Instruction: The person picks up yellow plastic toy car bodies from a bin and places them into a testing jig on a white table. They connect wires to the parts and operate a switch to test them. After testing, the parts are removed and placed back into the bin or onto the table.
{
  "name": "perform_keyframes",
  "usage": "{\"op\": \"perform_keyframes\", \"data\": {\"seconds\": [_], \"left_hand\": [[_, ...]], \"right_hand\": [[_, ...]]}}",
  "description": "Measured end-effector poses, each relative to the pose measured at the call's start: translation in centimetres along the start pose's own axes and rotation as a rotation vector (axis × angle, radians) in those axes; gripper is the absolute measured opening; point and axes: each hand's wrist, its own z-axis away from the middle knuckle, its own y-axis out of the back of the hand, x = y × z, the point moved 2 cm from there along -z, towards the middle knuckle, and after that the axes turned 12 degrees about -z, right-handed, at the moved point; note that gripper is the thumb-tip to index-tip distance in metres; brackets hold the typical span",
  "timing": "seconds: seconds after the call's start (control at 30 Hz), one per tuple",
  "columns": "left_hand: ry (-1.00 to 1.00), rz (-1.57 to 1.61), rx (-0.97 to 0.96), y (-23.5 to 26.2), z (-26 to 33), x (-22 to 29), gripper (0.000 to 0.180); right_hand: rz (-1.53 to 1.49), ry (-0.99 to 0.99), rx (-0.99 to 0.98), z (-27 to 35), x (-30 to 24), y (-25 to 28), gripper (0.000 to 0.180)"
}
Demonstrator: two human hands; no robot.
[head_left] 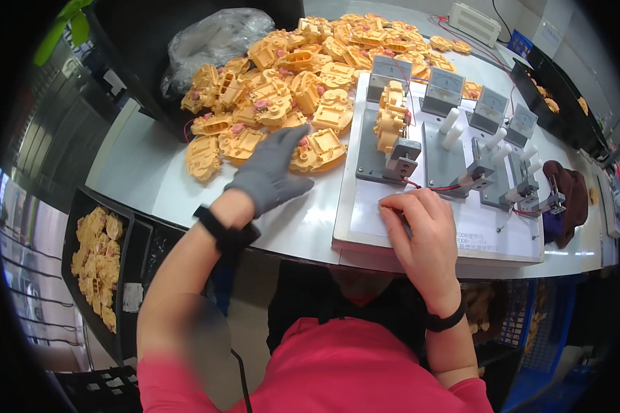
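My left hand (272, 172), in a grey glove, reaches to the near edge of a heap of yellow plastic housings (282, 93). Its thumb and forefinger are spread beside one yellow housing (320, 151); no firm grip shows. My bare right hand (424, 230) rests on the near part of a white test board (365, 224), its fingers curled together and whatever is under them hidden. Just beyond those fingers, a yellow housing (391, 117) stands upright in the leftmost fixture (375, 165), next to a small grey clamp block (403, 162) with red wires.
Grey panel meters (442, 89) line the board's back, with white-pegged fixtures (451, 131) before them. A black bin (138, 69) with clear plastic wrap (217, 41) stands far left. Another black bin (127, 275) of yellow parts sits lower left. A brown cloth (568, 203) lies right.
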Motion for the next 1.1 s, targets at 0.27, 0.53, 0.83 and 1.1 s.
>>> {"op": "perform_keyframes", "data": {"seconds": [0.27,0.53,0.83,1.1], "left_hand": [[0.105,0.012,-0.1,-0.5,-1.7,-0.8,0.065],[0.568,1.487,-0.346,3.5,4.0,-0.2,0.053],[0.286,2.038,-0.323,8.0,4.6,4.5,0.081],[0.161,2.083,-0.423,8.8,2.9,6.3,0.084]], "right_hand": [[-0.044,0.027,0.008,0.0,0.2,-0.1,0.009],[-0.32,-0.011,0.104,0.6,-0.1,1.2,0.024],[-0.589,-0.294,0.437,1.9,2.9,7.1,0.039],[-0.739,-0.379,0.36,1.8,4.1,6.0,0.037]]}}
